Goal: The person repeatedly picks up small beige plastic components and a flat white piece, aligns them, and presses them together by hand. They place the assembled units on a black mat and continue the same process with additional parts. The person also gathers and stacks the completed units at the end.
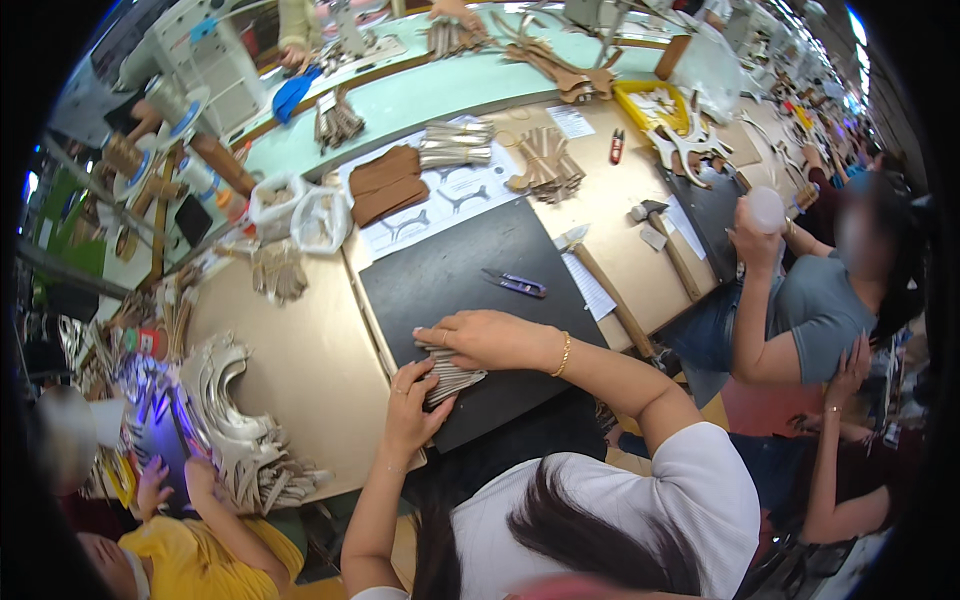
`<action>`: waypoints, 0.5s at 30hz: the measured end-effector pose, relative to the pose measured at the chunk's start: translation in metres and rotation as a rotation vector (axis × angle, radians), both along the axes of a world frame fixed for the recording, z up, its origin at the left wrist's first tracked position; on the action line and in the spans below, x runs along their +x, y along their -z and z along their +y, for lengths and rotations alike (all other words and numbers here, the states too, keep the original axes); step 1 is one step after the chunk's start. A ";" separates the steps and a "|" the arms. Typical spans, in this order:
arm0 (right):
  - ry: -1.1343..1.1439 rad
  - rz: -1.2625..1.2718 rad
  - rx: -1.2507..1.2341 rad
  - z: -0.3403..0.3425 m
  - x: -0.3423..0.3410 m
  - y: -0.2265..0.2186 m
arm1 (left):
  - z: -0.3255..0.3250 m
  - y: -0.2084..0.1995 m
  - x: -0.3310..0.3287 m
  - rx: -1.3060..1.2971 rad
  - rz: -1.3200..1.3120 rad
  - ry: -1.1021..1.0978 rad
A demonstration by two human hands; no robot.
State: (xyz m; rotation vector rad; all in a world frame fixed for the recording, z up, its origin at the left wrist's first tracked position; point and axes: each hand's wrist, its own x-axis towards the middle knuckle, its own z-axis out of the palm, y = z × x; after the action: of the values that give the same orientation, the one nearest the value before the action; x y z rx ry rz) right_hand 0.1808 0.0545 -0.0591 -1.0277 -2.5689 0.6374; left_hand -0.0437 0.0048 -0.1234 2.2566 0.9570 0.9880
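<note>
A small stack of narrow grey-beige strips rests at the near left part of a black work mat. My left hand closes round the left end of the stack, fingers bent against it. From above, my right hand lies across its far side, fingertips curled over the edge. Thread snips with a purple handle lie on the mat beyond my right hand. A wooden-handled hammer lies along the mat's right edge.
Brown leather pieces and bundled pale strips sit on printed sheets beyond the mat. Another hammer and red snips lie to the right. Co-workers sit on both sides; curved pale pieces pile up at left.
</note>
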 end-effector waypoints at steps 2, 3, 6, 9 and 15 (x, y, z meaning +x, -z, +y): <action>0.018 -0.016 -0.004 -0.001 0.000 0.002 | 0.000 0.001 0.001 0.018 -0.005 -0.006; 0.027 -0.017 0.013 -0.001 -0.001 0.003 | 0.001 0.001 0.002 0.021 -0.008 -0.008; 0.048 -0.009 0.059 -0.003 -0.002 0.006 | -0.001 0.002 0.003 0.025 -0.009 -0.014; 0.047 0.018 0.093 -0.004 -0.001 0.009 | -0.003 0.001 0.002 0.032 -0.005 -0.023; 0.067 0.011 -0.020 0.001 0.002 0.008 | -0.005 -0.004 0.003 0.007 0.002 -0.018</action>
State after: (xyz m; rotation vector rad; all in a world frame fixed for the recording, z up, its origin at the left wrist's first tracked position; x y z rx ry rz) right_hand 0.1831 0.0558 -0.0673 -1.1085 -2.5119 0.6513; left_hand -0.0408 -0.0004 -0.1192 2.2588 0.9773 0.9991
